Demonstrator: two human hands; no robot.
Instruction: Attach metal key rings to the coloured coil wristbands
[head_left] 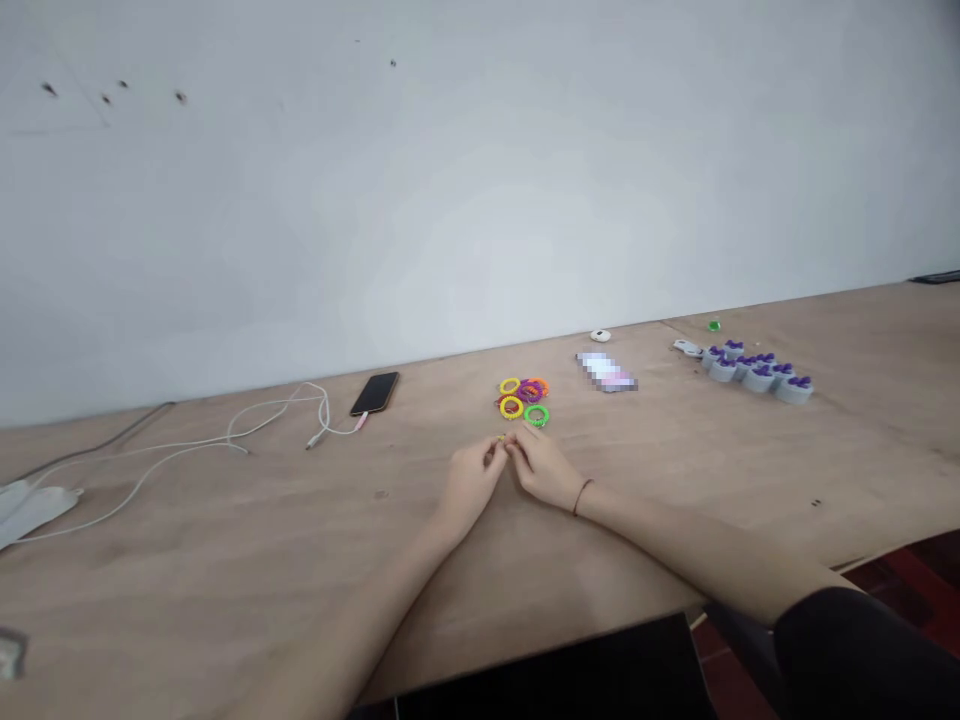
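Note:
My left hand (471, 482) and my right hand (546, 472) meet fingertip to fingertip above the wooden table (637, 560), both closed in a pinch. A small yellow piece (500, 437) peeks out at their fingertips; most of it is hidden, so its kind cannot be made out. Just beyond the fingers lie several coiled spring rings: a green ring (536, 415) nearest my right hand, a yellow ring (511, 408), another yellow ring (510, 385), a purple ring (530, 392) and an orange ring (541, 385), some overlapping.
Left of the rings, a black phone (375, 393) is plugged into a white cable (277, 402). To the right lie a lit phone (606, 371), a white earbud case (600, 336), and several grey-white pots with purple tops (759, 378). A wall (480, 180) borders the table's back.

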